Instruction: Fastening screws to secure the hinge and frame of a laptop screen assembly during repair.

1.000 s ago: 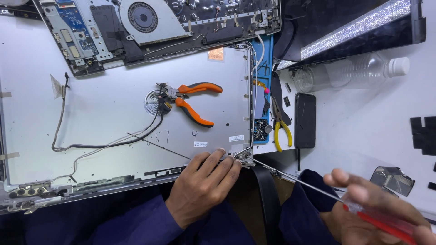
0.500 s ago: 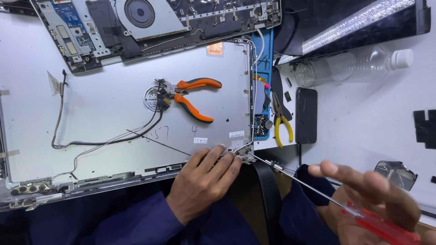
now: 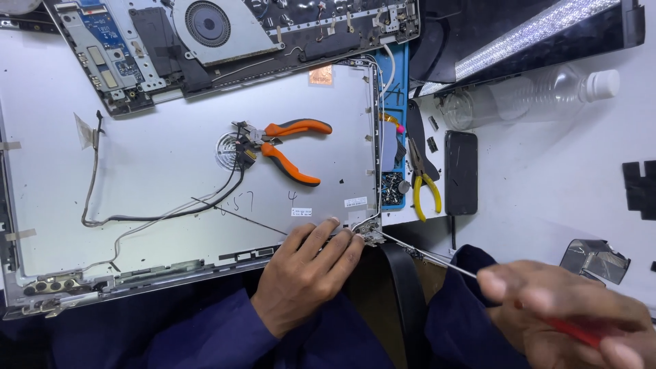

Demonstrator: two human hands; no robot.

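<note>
Screwdriver at the lid's corner hinge

Work sits at the near right corner of the silver laptop lid [image 3: 171, 171], which lies flat and face-down across the bench [image 3: 547, 178]. The left hand [image 3: 307, 270] rests there, fingers together and pressed on the lid's edge just beside the metal hinge bracket [image 3: 369, 234]; it steadies rather than clamps anything. The right hand [image 3: 574, 321] is blurred at the near right, its grip closed around the red handle of a long screwdriver [image 3: 437, 258], whose thin shaft slants up-left with the tip touching or just at the bracket.

As a judgement, the strip-down looks well along: the lid is bare inside, with only loose black and grey cables [image 3: 164, 212] trailing across it, and the laptop base [image 3: 225, 34] lies open at the far edge, its fan and boards exposed. The right hinge seems to be the piece in hand; the left hinge [image 3: 48, 285] at the near left corner is still on the lid. Whether any screw remains in the right bracket is too small to tell.

Orange-handled pliers [image 3: 280, 147] lie mid-lid on the cable ends. A blue parts tray [image 3: 395, 137] along the lid's right edge holds a small heap of dark screws at its near end. Yellow-handled cutters [image 3: 424, 181], a dark phone [image 3: 461, 172] and a clear plastic bottle [image 3: 533, 96] on its side lie to the tray's right.
</note>
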